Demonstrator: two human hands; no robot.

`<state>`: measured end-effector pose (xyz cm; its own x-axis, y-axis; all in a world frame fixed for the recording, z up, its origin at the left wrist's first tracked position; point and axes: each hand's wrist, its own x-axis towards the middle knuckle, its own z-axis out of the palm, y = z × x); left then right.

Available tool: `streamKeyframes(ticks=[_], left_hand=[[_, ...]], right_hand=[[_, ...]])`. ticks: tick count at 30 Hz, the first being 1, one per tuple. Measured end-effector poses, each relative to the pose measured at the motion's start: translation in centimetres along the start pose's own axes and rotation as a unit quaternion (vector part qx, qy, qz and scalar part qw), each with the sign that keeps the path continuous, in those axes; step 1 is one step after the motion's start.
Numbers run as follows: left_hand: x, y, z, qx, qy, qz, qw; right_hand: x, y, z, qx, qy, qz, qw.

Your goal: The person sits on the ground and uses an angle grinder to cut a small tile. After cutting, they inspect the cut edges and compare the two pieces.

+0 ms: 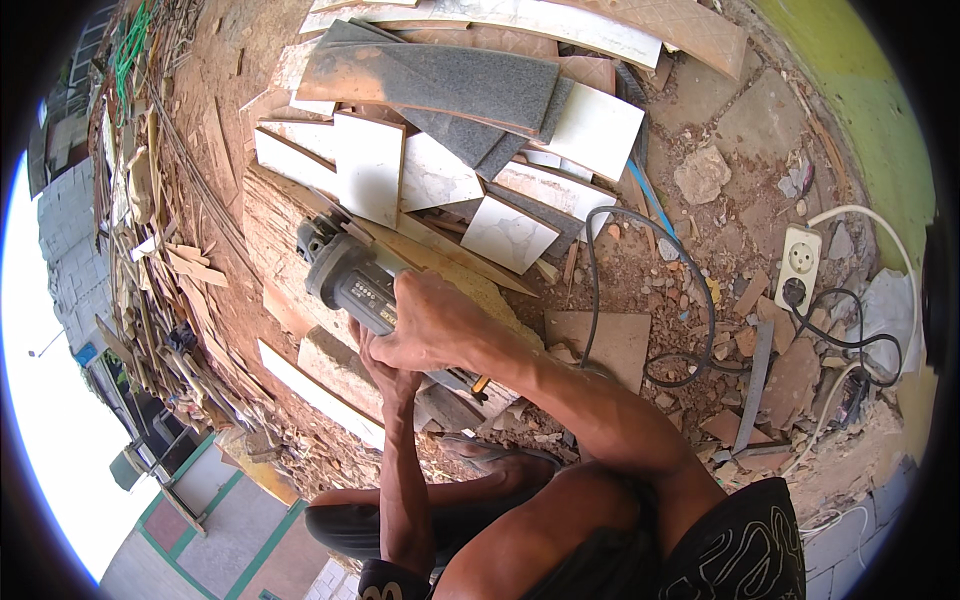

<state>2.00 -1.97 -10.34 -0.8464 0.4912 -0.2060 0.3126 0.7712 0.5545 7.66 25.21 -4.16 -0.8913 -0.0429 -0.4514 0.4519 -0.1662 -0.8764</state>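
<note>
My right hand point(430, 320) is wrapped over the body of a grey and black angle grinder point(352, 288). Just below it, my left hand point(387, 362) is closed around the lower side of the same tool, its fingers partly hidden. The grinder's head points up and left, over the edge of a tan board-like piece point(430, 245). A white tile piece point(368, 170) lies right beyond the head, with a dark smudge on its face. Whether the disc is spinning I cannot tell.
Cut tiles, including a dark grey strip point(430, 80), are heaped beyond the grinder. A black cable point(712, 310) loops to a white socket strip point(800, 262) at the right. Scrap wood point(165, 290) lines the left. My sandalled foot point(500, 462) is close below the tool.
</note>
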Motion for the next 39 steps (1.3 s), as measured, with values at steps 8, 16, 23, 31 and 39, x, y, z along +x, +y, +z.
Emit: streamKeyframes(ticks=[8, 16, 23, 31, 39], left_hand=[[0.5, 2.4, 0.2, 0.015, 0.008, 0.042, 0.999], [0.2, 0.9, 0.2, 0.005, 0.015, 0.032, 0.999], [0.1, 0.2, -0.1, 0.012, 0.009, 0.034, 0.999], [0.3, 1.6, 0.5, -0.030, 0.030, 0.017, 0.999], [0.5, 2.4, 0.8, -0.033, 0.034, 0.020, 0.999]], right_hand=[[-0.1, 0.3, 0.1, -0.006, 0.019, -0.007, 1.000], [0.0, 0.3, 0.2, -0.004, 0.008, -0.011, 1.000], [-0.1, 0.1, 0.2, 0.001, 0.003, -0.010, 1.000], [-0.2, 0.2, 0.2, -0.002, 0.005, -0.006, 1.000], [-0.3, 0.2, -0.1, -0.006, -0.001, -0.005, 1.000]])
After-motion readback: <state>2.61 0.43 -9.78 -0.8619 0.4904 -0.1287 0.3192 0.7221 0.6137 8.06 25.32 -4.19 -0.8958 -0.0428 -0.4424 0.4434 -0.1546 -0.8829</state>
